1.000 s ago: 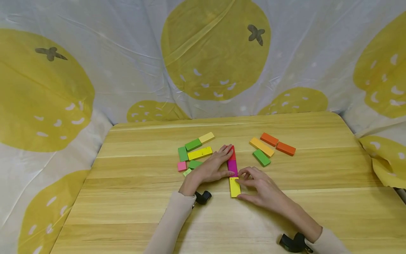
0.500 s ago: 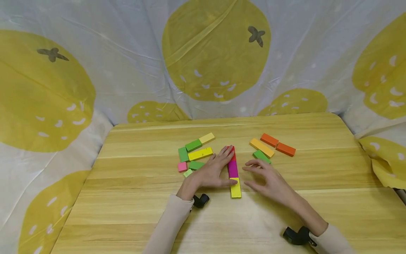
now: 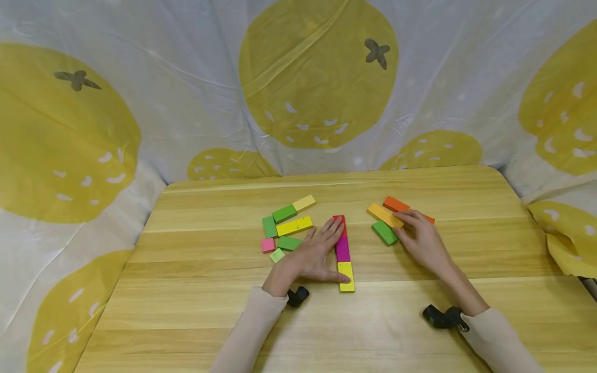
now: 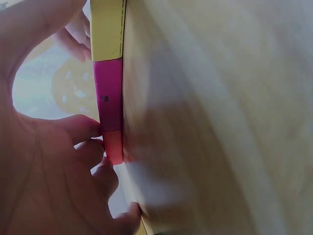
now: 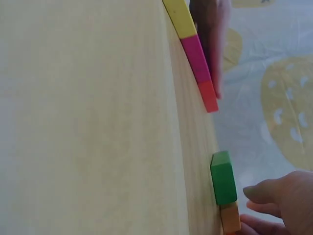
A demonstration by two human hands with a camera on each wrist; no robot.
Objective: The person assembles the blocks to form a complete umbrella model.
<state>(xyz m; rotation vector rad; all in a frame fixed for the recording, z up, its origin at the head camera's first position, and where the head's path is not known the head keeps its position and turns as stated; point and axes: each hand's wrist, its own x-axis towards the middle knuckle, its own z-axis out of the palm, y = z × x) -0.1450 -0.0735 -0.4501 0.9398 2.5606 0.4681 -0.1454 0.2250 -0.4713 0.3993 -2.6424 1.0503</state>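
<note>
Found the red block (image 5: pixel 208 96), purple block (image 3: pixel 342 249) and yellow block (image 3: pixel 346 270) end to end in the middle of the table (image 3: pixel 154 311). Saw the left hand (image 3: pixel 313 257) laid over that row, fingers spread, partly covering the red, thumb on the yellow. Saw the right hand (image 3: pixel 425 242) well apart from the left, at the near end of a light orange block (image 3: pixel 381 213). Couldn't tell pinching from touching there. Lost most of a dark orange block (image 3: pixel 429 220) behind that same hand. Spotted a green block (image 3: pixel 384 233) just beside the light orange one. Got the yellow cut off in both wrist views. Also noticed a long yellow block (image 3: pixel 294 226) and pink block (image 3: pixel 268 245) left of the row.
</note>
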